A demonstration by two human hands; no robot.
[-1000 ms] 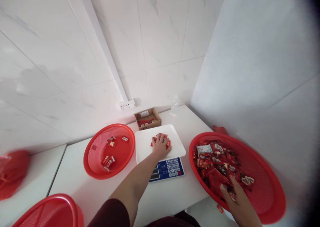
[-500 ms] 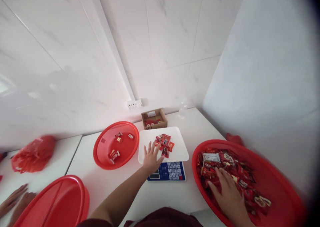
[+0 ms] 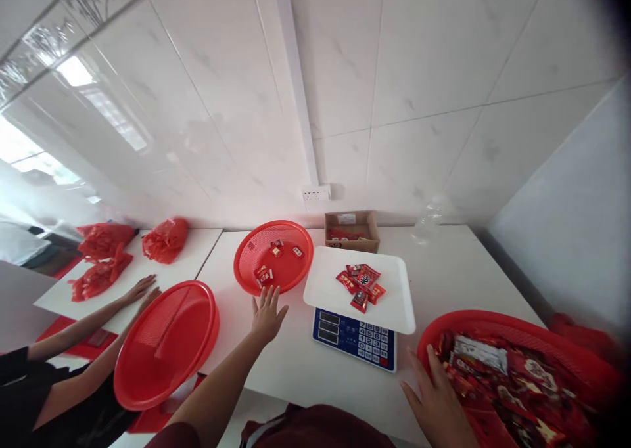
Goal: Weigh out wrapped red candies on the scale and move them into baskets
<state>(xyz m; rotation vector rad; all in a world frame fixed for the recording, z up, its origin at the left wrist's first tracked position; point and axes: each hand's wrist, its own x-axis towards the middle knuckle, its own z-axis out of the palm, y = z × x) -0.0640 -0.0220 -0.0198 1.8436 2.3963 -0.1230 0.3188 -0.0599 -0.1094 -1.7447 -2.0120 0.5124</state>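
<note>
My left hand [image 3: 267,313] hovers open, fingers spread, just in front of a small red basket [image 3: 290,274] that holds a few red sweets [image 3: 264,276]. To its right a white tray [image 3: 335,290] sits on a blue scale [image 3: 353,334] and carries a small pile of red packets [image 3: 361,282]. My right hand [image 3: 436,399] rests at the near rim of a large red basket [image 3: 582,356] heaped with red packets [image 3: 497,379]; its fingers lie loosely apart and hold nothing I can see.
A cardboard box [image 3: 351,230] and a clear bottle [image 3: 428,218] stand by the wall. Another red basket [image 3: 167,343] overhangs the table's left front. Another person's hands [image 3: 140,291] rest on the neighbouring table beside red plastic bags [image 3: 128,244].
My left hand has left the tray's packets and moved left, toward the small basket. My right hand pulled back from inside the large basket to its rim. The view swung left.
</note>
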